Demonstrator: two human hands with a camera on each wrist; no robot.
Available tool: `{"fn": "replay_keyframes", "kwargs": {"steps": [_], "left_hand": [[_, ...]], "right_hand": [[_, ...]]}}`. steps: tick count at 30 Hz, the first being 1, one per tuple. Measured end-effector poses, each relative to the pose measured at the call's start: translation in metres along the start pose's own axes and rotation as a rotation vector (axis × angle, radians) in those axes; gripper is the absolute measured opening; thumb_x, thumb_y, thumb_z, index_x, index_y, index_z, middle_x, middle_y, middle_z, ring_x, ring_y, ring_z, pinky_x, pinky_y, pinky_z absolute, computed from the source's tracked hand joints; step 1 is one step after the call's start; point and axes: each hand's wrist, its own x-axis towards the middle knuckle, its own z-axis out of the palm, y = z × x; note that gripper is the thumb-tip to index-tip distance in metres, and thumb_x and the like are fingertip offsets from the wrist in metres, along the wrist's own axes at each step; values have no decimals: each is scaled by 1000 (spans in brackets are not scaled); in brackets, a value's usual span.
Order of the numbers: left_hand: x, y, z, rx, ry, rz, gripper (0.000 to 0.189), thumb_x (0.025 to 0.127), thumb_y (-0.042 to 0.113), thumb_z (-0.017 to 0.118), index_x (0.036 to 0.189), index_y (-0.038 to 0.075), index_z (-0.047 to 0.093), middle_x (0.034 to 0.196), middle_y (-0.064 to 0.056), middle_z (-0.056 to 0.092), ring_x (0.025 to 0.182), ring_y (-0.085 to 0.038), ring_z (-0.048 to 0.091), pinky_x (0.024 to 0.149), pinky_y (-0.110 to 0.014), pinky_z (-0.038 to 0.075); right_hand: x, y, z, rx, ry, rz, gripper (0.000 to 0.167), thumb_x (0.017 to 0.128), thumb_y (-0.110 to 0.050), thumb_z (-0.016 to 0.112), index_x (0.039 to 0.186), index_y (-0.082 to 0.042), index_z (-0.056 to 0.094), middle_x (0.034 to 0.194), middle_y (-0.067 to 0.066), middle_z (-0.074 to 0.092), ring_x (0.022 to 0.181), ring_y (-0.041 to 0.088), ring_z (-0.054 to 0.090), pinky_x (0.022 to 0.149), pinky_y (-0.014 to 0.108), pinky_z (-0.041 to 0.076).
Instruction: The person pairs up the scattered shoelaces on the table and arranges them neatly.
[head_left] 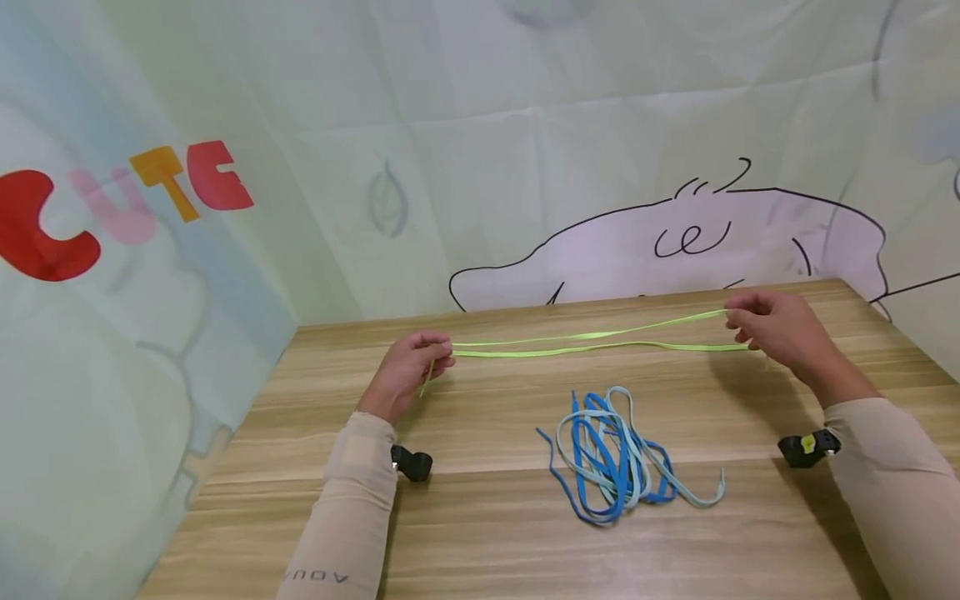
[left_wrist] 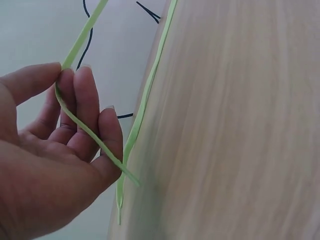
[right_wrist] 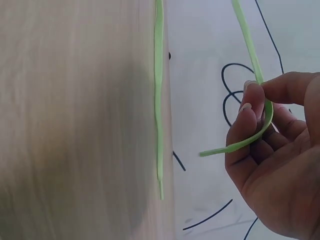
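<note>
A lime-green shoelace [head_left: 600, 335] stretches nearly straight above the table between both hands. My left hand [head_left: 412, 367] pinches it near one end between thumb and forefinger, and the loose tip hangs across the other fingers in the left wrist view. My right hand [head_left: 776, 329] pinches the opposite end, its tip curving over the fingers in the right wrist view. A second lime-green shoelace [head_left: 525, 353] lies along the table's far part, below the held one. Closer in, a loose heap holds blue lace [head_left: 600, 454] and light-blue lace [head_left: 637, 467], tangled together.
The wooden table [head_left: 480, 542] ends at a far edge against a printed cloth backdrop [head_left: 465, 150]. Small black wrist cameras sit under the left wrist [head_left: 412, 463] and the right wrist [head_left: 806, 448]. The lace heap lies between the forearms.
</note>
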Motion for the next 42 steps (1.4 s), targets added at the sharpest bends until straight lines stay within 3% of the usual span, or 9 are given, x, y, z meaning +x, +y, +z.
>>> {"fn": "replay_keyframes", "kwargs": {"steps": [5, 15, 25, 34, 42], "left_hand": [[2, -3, -2, -91, 3, -22, 31, 101, 11, 60, 128, -4, 57, 114, -15, 63, 87, -14, 66, 89, -32, 52], [1, -8, -3, -247, 44, -48, 32, 103, 9, 55, 131, -4, 53, 102, -7, 63, 84, -13, 65, 86, -31, 51], [0, -12, -5, -266, 17, -73, 37, 105, 12, 52, 138, -3, 47, 101, -5, 66, 84, -12, 66, 85, -31, 54], [0, -13, -5, -414, -61, -90, 25, 106, 16, 50, 127, 4, 48, 100, -4, 71, 84, -14, 69, 84, -30, 55], [1, -15, -6, -513, -59, -126, 30, 104, 18, 53, 131, 4, 46, 118, -13, 67, 93, -18, 71, 91, -32, 54]], "right_hand": [[1, 6, -4, 11, -14, 24, 37, 106, -27, 49, 123, 5, 57, 103, 19, 65, 79, 14, 61, 65, 28, 53], [0, 13, -4, 50, -19, 77, 39, 107, -28, 48, 122, 7, 56, 85, 6, 63, 71, 17, 58, 62, 31, 53], [2, 16, -4, 246, 0, 178, 48, 108, -30, 44, 134, 10, 46, 82, -13, 67, 74, 5, 67, 67, 25, 57], [0, 16, -1, 332, -10, 207, 41, 109, -21, 40, 135, 11, 43, 87, -11, 68, 80, 4, 69, 73, 24, 58], [0, 22, -1, 356, -4, 221, 42, 109, -17, 39, 137, 15, 40, 89, -9, 67, 80, 1, 68, 76, 24, 58]]}}
